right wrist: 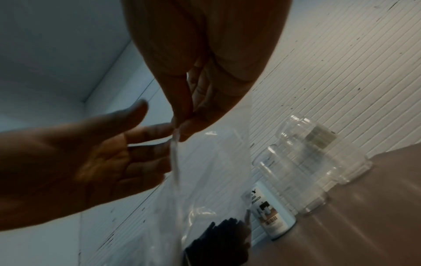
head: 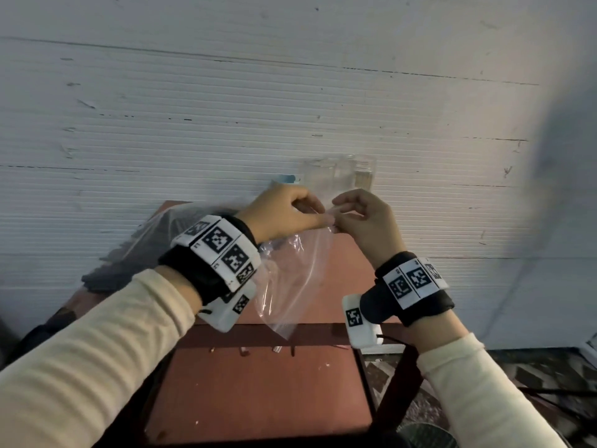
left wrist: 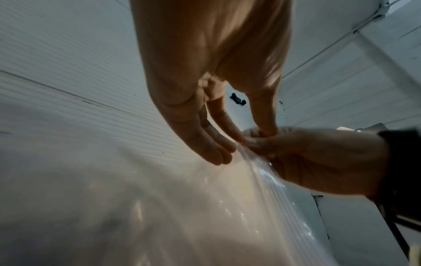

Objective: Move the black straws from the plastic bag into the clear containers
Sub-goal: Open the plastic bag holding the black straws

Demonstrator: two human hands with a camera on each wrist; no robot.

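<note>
I hold a clear plastic bag [head: 292, 279] by its top edge above a reddish table [head: 258, 392]. My left hand [head: 318, 216] pinches the edge from the left, and my right hand [head: 337, 218] pinches it from the right, the fingertips almost touching. The bag [left wrist: 205, 198] hangs down and looks empty in the head view. In the right wrist view my right hand [right wrist: 180, 130] pinches the bag's strip [right wrist: 175, 162]. Black straws [head: 145, 250] lie under plastic film at the table's left. Seen through the bag, the straws [right wrist: 218, 239] are dark. Clear containers [head: 339, 176] stand against the wall.
A white ribbed wall [head: 226, 108] runs behind the table. A small printed box [right wrist: 271, 210] stands beside the clear containers [right wrist: 293, 180]. To the right of the table a patterned floor [head: 533, 376] lies below. A dark object [head: 426, 434] sits low at the table's right corner.
</note>
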